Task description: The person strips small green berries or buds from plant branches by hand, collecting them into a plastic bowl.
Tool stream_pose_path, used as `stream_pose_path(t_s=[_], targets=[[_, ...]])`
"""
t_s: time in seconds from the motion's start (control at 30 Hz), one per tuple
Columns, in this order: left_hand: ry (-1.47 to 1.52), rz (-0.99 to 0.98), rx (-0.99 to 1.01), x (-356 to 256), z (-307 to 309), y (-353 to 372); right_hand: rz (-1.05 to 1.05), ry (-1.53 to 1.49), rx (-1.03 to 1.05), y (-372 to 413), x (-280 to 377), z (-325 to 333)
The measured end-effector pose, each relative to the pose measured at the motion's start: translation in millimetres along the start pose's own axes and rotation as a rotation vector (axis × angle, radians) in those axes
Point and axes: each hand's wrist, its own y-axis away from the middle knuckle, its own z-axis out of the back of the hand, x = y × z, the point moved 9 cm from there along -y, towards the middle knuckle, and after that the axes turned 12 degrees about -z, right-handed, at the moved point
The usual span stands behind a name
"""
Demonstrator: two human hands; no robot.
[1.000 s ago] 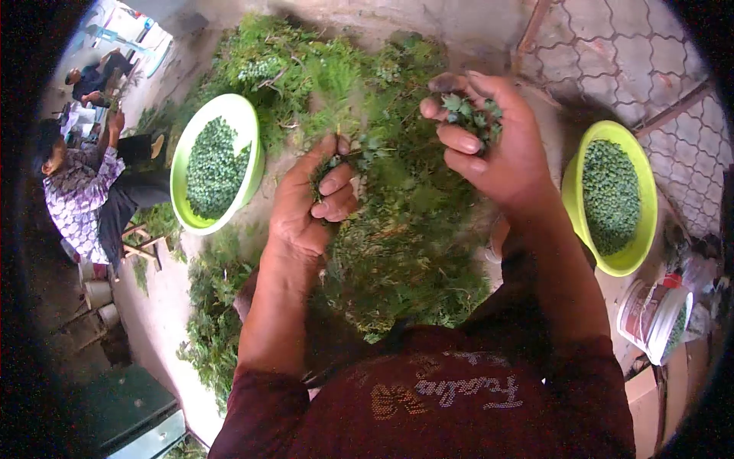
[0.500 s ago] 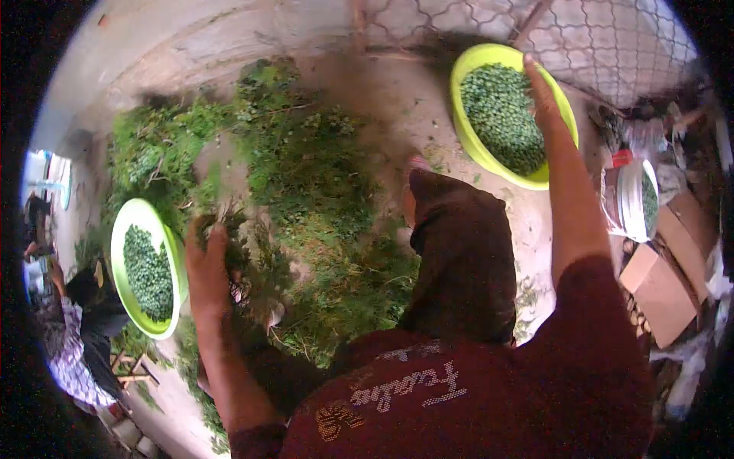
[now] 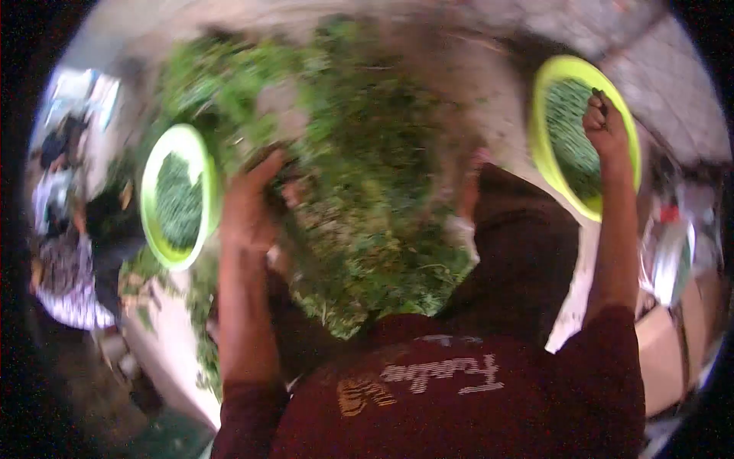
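Observation:
My left hand (image 3: 254, 200) is closed around a bunch of leafy green plants, blurred by motion, above the green heap (image 3: 359, 222) between my legs. To its left stands a lime-green basin (image 3: 149, 200) holding small round green pods or peas. My right hand (image 3: 606, 131) hovers over a second, yellow-green basin (image 3: 541, 126), also well filled with small green pods or peas (image 3: 567, 126). The fingers of that hand are curled up, with something dark at their tips that I cannot make out.
A white bucket (image 3: 673, 260) lies tilted at the right, beside cardboard (image 3: 659, 356). Another person in a patterned garment (image 3: 65, 268) sits at the far left. Wire mesh (image 3: 665, 84) borders the upper right. Loose greens spread over the floor.
The view has swung, shifting the scene rightward. My right hand, earlier stretched along the basin's inner side, now has curled fingers. My left hand still holds the greens.

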Motion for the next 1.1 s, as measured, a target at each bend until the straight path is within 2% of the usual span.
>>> stream_pose_path(t_s=[0.03,0.07,0.1,0.13,0.17,0.2,0.23,0.3,0.33,0.4,0.47,0.53,0.67,0.73,0.77,0.83,0.87,0.93,0.97,1.1], targets=[[0.085,0.039,0.010,3.1,-1.5,-1.1,-0.086,0.115,0.077,-0.7,-27.0,-67.0],[0.139,0.036,0.037,-0.3,-4.8,0.6,0.137,0.442,-0.252,27.5,-41.5,-142.2],[0.243,0.058,0.047,-3.3,-7.5,4.8,0.148,0.822,-0.073,34.9,-64.7,-204.4],[0.282,0.057,-0.017,-5.4,-5.7,7.6,0.143,1.081,0.032,44.8,-90.0,-250.9],[0.261,0.004,0.008,-16.0,-8.6,11.2,0.145,1.343,0.133,51.2,-115.7,-289.3],[0.242,-0.042,0.041,-24.7,-11.3,15.4,0.269,1.509,0.276,55.7,-139.8,-321.7],[0.253,-0.053,0.034,-29.0,-10.5,17.9,0.526,1.572,0.404,72.1,-157.6,-355.8],[0.242,-0.152,0.105,-44.4,-15.6,22.1,0.284,1.514,0.478,81.4,-191.6,-386.9],[0.251,-0.166,0.097,-50.1,-17.1,25.6,0.291,1.526,0.492,83.9,-202.9,-397.7],[0.170,-0.245,0.090,-64.8,-20.5,34.1,0.031,0.920,0.617,82.1,-222.0,-410.1],[0.147,-0.255,0.051,-67.6,-17.0,38.0,0.087,0.951,0.615,79.5,-224.2,-419.0],[0.110,-0.270,0.130,-67.0,-19.3,39.2,0.253,1.129,0.613,74.6,-230.1,-419.0],[0.121,-0.265,0.157,-65.8,-18.0,41.2,0.121,1.188,0.554,62.9,-242.3,-406.9],[0.137,-0.247,0.149,-67.7,-19.3,42.3,-0.043,0.840,0.563,57.7,-244.6,-400.6],[0.151,-0.227,0.144,-66.2,-18.9,42.8,-0.048,0.840,0.563,59.5,-250.5,-400.3],[0.218,-0.206,0.188,-64.4,-19.3,39.8,-0.237,0.376,0.478,57.2,-263.1,-390.8],[0.283,-0.191,0.234,-63.8,-21.8,39.0,-0.239,0.377,0.479,51.0,-264.5,-387.6],[0.341,-0.173,0.231,-59.2,-17.2,37.1,-0.682,-0.045,0.660,51.7,-289.0,-392.0],[0.400,-0.157,0.229,-57.6,-16.3,36.7,-0.750,-0.097,0.677,54.3,-289.7,-390.0],[0.336,-0.112,0.222,-55.5,-18.2,36.0,-0.621,-0.008,0.603,54.9,-292.2,-385.2]])
